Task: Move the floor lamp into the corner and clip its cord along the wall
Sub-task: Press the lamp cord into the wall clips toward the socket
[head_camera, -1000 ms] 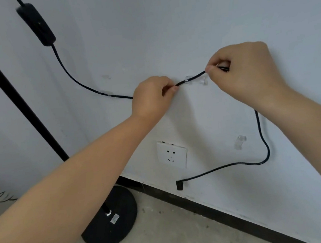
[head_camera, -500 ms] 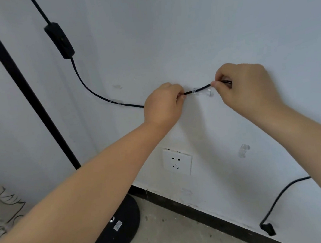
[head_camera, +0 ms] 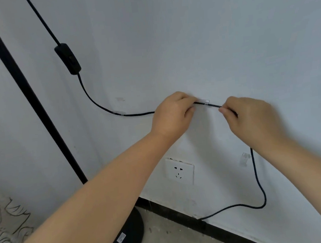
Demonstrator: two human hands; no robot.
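Both our hands pinch the black cord: left hand (head_camera: 171,114), right hand (head_camera: 251,118). We have now pressed the cord (head_camera: 137,114) into the second wall clip (head_camera: 204,101); a third clip (head_camera: 244,158) waits below.

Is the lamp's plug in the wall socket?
No, the socket is empty; the plug hangs by the baseboard.

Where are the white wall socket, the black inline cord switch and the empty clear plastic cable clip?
white wall socket (head_camera: 179,170): head view, centre of its faceplate.
black inline cord switch (head_camera: 68,58): head view, middle of its body.
empty clear plastic cable clip (head_camera: 244,158): head view, middle of the clip, beside the hanging cord.
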